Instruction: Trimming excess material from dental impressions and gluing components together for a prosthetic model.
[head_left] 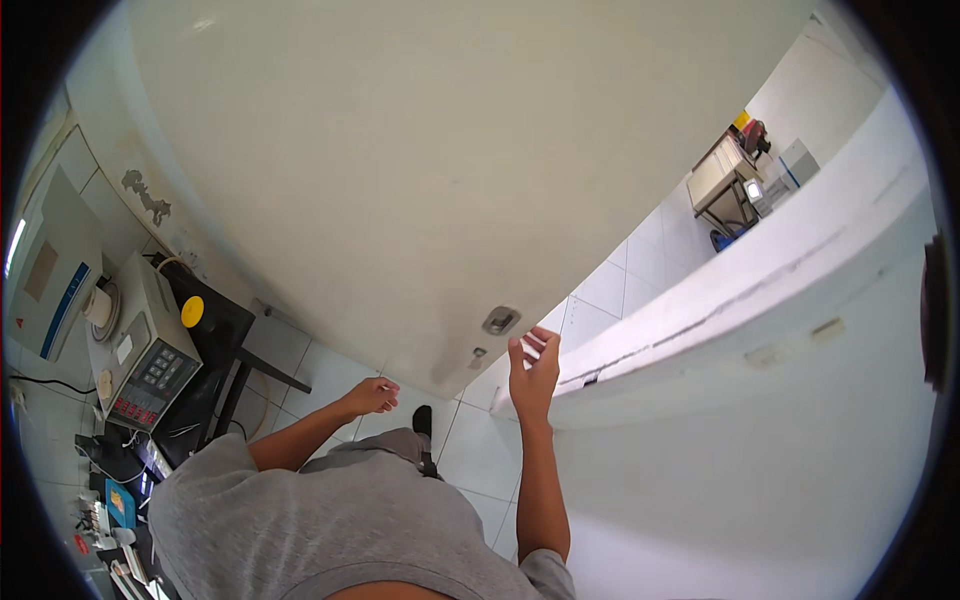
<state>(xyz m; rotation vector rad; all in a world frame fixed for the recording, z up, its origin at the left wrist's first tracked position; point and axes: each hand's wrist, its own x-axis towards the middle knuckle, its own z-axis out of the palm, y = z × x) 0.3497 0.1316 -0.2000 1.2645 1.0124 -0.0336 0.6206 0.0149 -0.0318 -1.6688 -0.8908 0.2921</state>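
A large pale cream door fills the upper middle of the view and stands partly open. Near its free edge is a metal handle with a small lock plate just below. My right hand is raised by that edge, beside the handle, its fingers bent and apart; whether the fingertips touch the door's edge I cannot tell. My left hand hangs in the air in front of my body, loosely curled with nothing visible in it.
Left, a dark table carries a bench instrument with a keypad and a yellow-lidded container. A white wall runs along the right. Through the gap, a desk stands on white tiles.
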